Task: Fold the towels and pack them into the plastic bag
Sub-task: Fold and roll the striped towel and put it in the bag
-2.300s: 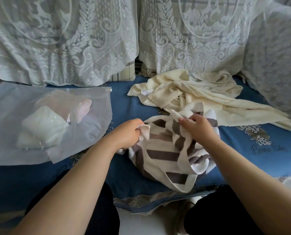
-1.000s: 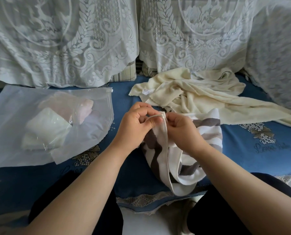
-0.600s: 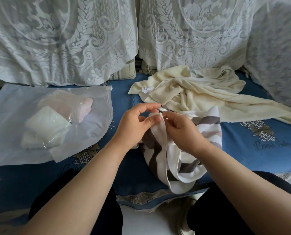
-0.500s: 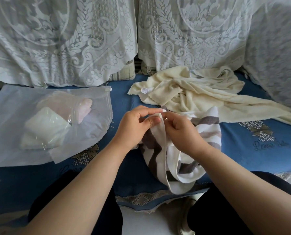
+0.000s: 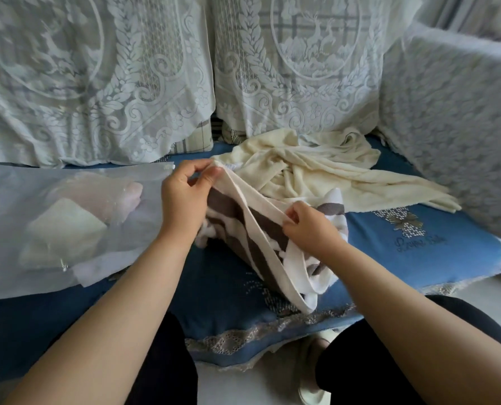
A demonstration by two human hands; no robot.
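1. The striped towel (image 5: 261, 235), cream with brown bands, is bunched on the blue sofa seat, one edge lifted taut
2. The cream towel (image 5: 310, 168) lies crumpled just behind it
3. The plastic bag (image 5: 15, 200) lies flat at left, translucent, with folded pale towels (image 5: 68, 226) inside

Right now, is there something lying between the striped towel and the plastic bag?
Nothing visible: only bare blue cover separates the striped towel, pinched by left hand and right hand, from the plastic bag on its left.
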